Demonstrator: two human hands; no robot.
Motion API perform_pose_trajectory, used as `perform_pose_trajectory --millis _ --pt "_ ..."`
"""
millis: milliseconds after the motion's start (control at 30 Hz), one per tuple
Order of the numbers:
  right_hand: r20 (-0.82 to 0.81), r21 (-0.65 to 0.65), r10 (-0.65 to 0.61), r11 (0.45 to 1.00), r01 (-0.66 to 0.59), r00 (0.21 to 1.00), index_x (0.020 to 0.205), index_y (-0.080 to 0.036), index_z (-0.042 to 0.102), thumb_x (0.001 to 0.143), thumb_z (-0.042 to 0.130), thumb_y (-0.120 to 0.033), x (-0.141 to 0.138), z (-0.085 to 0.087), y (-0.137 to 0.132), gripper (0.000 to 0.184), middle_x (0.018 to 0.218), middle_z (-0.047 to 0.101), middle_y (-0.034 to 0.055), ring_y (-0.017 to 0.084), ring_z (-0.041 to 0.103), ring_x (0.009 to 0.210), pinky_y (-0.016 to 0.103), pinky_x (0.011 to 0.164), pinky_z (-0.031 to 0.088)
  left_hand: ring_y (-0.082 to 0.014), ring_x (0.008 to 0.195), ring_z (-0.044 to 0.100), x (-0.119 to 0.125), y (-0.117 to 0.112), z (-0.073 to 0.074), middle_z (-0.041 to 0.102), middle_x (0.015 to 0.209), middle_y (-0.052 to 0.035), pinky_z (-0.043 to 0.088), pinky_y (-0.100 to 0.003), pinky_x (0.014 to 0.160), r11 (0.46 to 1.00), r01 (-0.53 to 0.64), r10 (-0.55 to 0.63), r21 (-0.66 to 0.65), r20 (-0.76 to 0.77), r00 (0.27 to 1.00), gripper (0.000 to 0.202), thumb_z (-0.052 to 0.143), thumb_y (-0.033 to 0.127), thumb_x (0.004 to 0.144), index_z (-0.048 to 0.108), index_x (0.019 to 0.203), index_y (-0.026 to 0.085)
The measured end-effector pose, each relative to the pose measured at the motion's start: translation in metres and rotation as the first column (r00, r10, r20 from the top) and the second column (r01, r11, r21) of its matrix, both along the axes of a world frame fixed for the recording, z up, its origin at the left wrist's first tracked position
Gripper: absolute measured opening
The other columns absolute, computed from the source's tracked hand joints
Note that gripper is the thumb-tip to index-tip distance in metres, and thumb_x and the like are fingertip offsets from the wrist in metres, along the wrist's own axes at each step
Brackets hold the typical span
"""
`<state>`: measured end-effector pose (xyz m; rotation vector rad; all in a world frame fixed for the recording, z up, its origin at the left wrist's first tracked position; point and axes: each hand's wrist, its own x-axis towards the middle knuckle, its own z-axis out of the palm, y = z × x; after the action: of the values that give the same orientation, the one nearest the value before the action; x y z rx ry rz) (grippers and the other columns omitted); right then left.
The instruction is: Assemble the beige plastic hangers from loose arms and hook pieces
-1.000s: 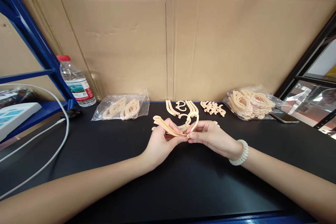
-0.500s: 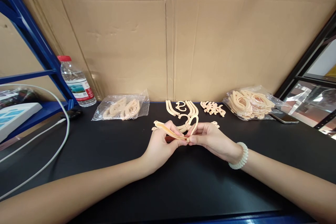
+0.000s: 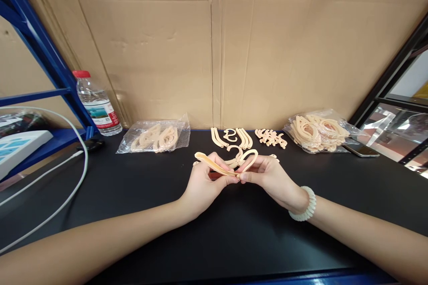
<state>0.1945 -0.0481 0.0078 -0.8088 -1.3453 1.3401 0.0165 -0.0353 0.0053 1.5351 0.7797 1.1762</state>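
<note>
Beige plastic clothes hanger parts are between my hands above the black table. My left hand [image 3: 203,185] pinches a long curved hanger arm [image 3: 214,165] that slants up to the left. In my right hand [image 3: 265,173] is a hanger hook [image 3: 250,156], its loop standing up to the right. The two parts meet at my fingertips, which hide most of the joint. Just behind my hands lies a hanger [image 3: 238,153] with its hook toward the wall, partly covered by my fingers.
Behind lie loose hanger arms [image 3: 245,138], two hooks [image 3: 230,134] and a pile of small pieces [image 3: 270,137]. Bagged parts sit left [image 3: 155,137] and right [image 3: 317,131], beside a phone [image 3: 363,149]. A water bottle [image 3: 100,109] and white cable [image 3: 85,164] are at left.
The hook in my right hand has turned, its loop leaning further right and lower. The hanger arm in my left hand has tilted slightly. Both hands keep their grip.
</note>
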Motion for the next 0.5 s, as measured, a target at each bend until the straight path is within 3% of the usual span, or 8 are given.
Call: perform_pose_trajectory --millis 167,333,500 --pt "-0.032 -0.055 0.013 0.998 -0.015 0.999 0.071 -0.021 0.074 0.065 0.084 -0.021 0.0002 -0.0043 0.0015 0.011 0.076 0.071 0.0006 0.014 0.063 0.071 0.031 0.072 0.052 -0.0232 0.079 0.071 0.0006 0.002 -0.0021 0.063 0.073 0.0018 0.059 -0.04 0.076 1.0 0.005 -0.005 -0.013 0.015 1.0 0.027 0.08 0.026 0.068 0.055 0.074 0.018" --pt "-0.044 -0.053 0.0 0.999 -0.002 0.999 0.074 -0.021 0.075 0.067 0.084 -0.025 -0.0003 -0.0049 0.0019 0.013 0.09 0.073 0.0029 0.017 0.063 0.088 0.032 0.082 0.048 -0.0171 0.08 0.07 -0.0009 0.0076 -0.0044 0.066 0.075 0.0021 0.058 -0.031 0.077 1.0 0.006 -0.006 -0.003 0.063 0.998 0.026 0.078 0.025 0.071 0.054 0.078 0.018" --pt "0.066 -0.034 0.002 0.999 0.001 0.998 0.08 -0.019 0.074 0.082 0.072 -0.04 0.0002 -0.0025 0.0014 0.021 0.073 0.064 0.001 0.011 0.051 0.067 0.027 0.065 0.044 -0.0117 0.069 0.065 0.0 0.0078 -0.0016 0.065 0.076 0.0019 0.057 -0.027 0.068 0.996 0.036 -0.032 -0.083 0.053 0.998 0.024 0.071 0.028 0.078 0.051 0.085 0.018"
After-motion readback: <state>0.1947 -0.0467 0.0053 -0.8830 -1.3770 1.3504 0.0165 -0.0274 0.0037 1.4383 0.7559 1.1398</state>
